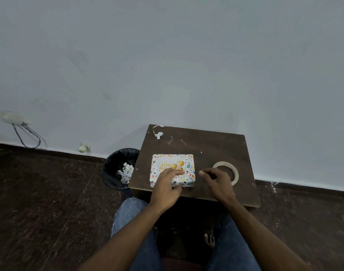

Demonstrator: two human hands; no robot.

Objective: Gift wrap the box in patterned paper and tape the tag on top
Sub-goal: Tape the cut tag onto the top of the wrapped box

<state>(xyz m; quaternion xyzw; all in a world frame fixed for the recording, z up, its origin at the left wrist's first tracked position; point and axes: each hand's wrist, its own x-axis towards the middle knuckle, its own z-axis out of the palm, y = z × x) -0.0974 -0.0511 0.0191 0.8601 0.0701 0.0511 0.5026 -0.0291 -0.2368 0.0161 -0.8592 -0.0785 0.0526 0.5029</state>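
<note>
One wrapped box (pixel 173 170) sits toward the near left of our small dark wooden surface (pixel 206 145), a flat rectangular block covered in white paper printed with small coloured shapes. On its top lies a pale tag (pixel 172 165) with gold "Happy Birthday" lettering and golden balloons; our fingers cover part of the script. Our left hand (pixel 166 184) rests on the box, fingers laid fairly straight across the tag and the thumb against the near side, pressing rather than gripping. Our right hand (pixel 217 179) hovers just beside the box with thumb and forefinger pinched together; whether a piece of tape is held between them we cannot tell. Behind that hand lies a roll of tape (pixel 227 171), a pale flat ring, its near edge hidden by our knuckles. At the far left corner of the surface curls a thin paper strip (pixel 158 133). Left of the surface stands a round bin (pixel 118 169) lined in black plastic, holding crumpled patterned scraps. Blue denim knees show below, and the wall socket with cables (pixel 20 128) at far left is blurred.
</note>
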